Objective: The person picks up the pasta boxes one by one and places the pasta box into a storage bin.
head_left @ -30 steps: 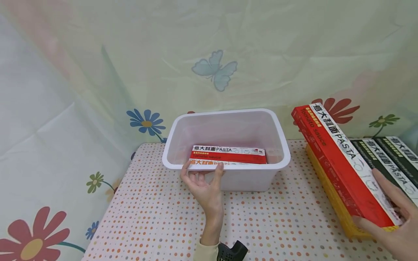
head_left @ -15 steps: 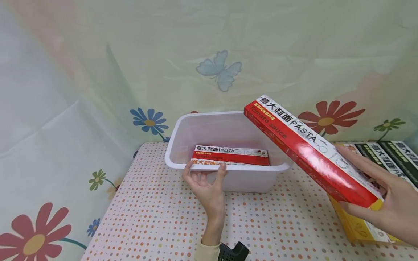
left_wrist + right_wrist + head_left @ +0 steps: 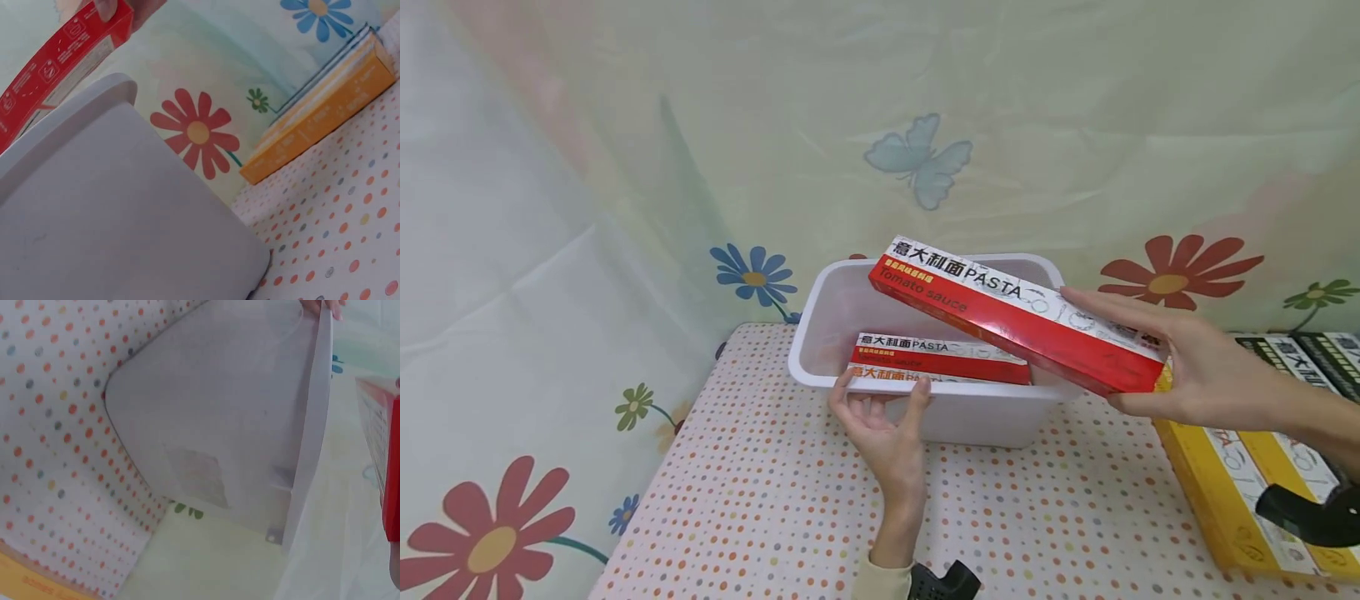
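Observation:
My right hand grips one end of a red and white pasta box, labelled tomato sauce. The box is held tilted over the white plastic bin, its far end higher. From the left wrist, the red box shows above the bin's rim. My left hand holds the bin's front rim, thumb and fingertips over the edge. Inside the bin lies another red pasta box, with an orange-lettered box in front of it, partly hidden by the rim.
On the right of the dotted tablecloth lie yellow pasta boxes, with dark green pasta boxes behind, partly covered by my right arm. A flowered cloth backdrop rises behind the bin.
My right hand has lifted the red pasta box off the yellow boxes and carried it left over the bin, turning it closer to level. The left hand keeps its hold on the rim.

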The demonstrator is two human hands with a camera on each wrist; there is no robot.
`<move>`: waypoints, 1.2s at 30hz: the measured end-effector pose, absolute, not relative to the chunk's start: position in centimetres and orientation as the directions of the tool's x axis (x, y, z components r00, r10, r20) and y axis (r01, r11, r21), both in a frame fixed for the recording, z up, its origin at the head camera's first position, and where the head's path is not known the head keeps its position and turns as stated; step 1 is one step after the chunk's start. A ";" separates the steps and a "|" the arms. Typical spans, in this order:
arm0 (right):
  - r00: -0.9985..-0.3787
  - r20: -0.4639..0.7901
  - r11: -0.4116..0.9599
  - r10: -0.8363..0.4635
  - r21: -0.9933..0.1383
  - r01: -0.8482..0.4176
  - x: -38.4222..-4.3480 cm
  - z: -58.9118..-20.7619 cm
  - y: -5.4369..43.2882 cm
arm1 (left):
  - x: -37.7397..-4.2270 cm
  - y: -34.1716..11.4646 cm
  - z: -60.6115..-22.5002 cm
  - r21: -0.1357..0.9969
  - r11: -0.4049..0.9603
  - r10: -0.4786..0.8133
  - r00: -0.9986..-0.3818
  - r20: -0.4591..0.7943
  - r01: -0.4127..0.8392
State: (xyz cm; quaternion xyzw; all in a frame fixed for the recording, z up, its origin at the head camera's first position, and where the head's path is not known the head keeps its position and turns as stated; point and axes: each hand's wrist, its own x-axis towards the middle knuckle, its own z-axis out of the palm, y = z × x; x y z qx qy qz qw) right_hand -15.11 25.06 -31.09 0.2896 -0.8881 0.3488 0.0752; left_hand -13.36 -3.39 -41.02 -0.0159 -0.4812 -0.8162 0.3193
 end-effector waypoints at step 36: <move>-0.615 -0.128 0.522 -0.778 -0.675 -0.521 -23.7 -29.9 19.4 | -13.2 -3.3 -41.2 0.766 -0.326 -0.494 -0.791 0.360 0.553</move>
